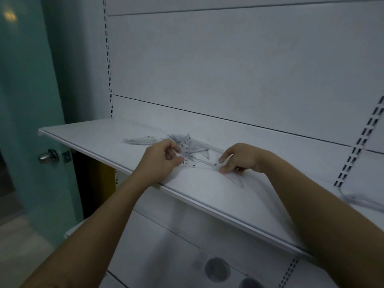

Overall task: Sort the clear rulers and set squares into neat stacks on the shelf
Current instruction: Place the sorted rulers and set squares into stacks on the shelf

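Here, a loose heap of clear rulers and set squares [180, 139] lies midway along the white shelf [93, 132], between its back and front edges. The left hand [162, 156] pinches a numbered ruler [186, 150] between thumb and curled fingers. The right hand [239, 159] pinches a clear set square [235, 179] lying nearer the front edge.

A teal door [31, 100] with a metal knob [47, 156] stands at left, a white back panel [228, 59] with slotted uprights [108, 59] rises behind, a white cable [357, 199] lies far right, and blurred dark round shapes [217, 269] sit low down
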Available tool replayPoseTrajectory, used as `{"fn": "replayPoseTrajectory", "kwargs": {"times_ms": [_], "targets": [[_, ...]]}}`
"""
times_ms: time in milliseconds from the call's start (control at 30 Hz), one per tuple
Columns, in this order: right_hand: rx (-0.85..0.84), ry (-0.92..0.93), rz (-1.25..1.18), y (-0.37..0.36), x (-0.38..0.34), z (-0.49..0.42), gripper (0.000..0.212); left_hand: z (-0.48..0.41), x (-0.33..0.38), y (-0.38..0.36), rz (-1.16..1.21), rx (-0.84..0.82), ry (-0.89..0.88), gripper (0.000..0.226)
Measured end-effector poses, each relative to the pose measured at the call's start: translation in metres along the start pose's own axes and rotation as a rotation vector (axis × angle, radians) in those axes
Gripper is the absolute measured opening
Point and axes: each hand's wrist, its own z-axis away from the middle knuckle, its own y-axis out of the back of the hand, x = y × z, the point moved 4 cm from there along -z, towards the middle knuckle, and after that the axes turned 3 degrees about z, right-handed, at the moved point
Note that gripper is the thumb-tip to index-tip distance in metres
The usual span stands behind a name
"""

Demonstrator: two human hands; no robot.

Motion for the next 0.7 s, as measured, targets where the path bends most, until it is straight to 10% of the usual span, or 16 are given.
{"fn": "replayPoseTrajectory", "kwargs": {"times_ms": [700], "targets": [[0.757, -0.062, -0.8, 0.156, 0.185, 0.179, 0.012, -0.012, 0.167, -0.211, 0.458, -0.638, 0.102, 0.012]]}}
